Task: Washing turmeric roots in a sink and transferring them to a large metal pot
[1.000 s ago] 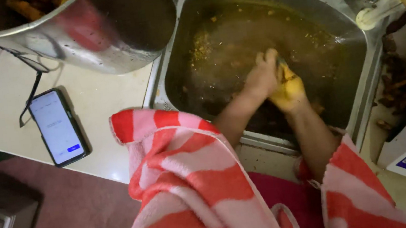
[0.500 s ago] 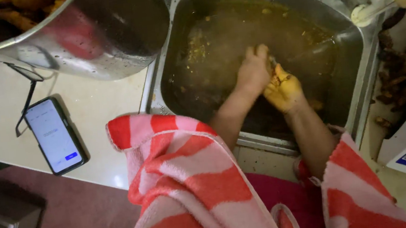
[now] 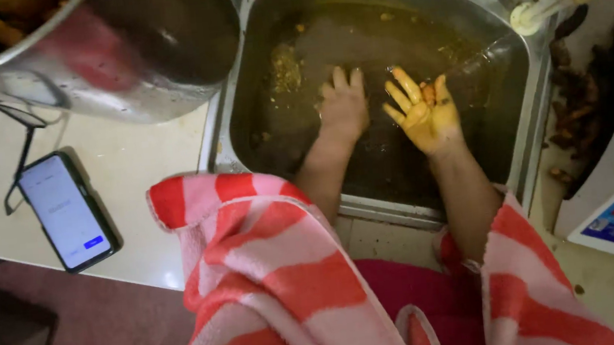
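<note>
Murky sink, both hands: left hand, right hand.

The right hand is stained bright yellow; at its nine o'clock, the left hand is unstained. The steel-grey sink holds murky brown-green water with yellow flecks. Both sleeves carry broad red and pale pink stripes. The worktop is cream.

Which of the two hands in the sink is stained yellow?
The right hand, palm up with fingers spread, is yellow. The left hand lies palm down on the sink bottom and is unstained.
</note>
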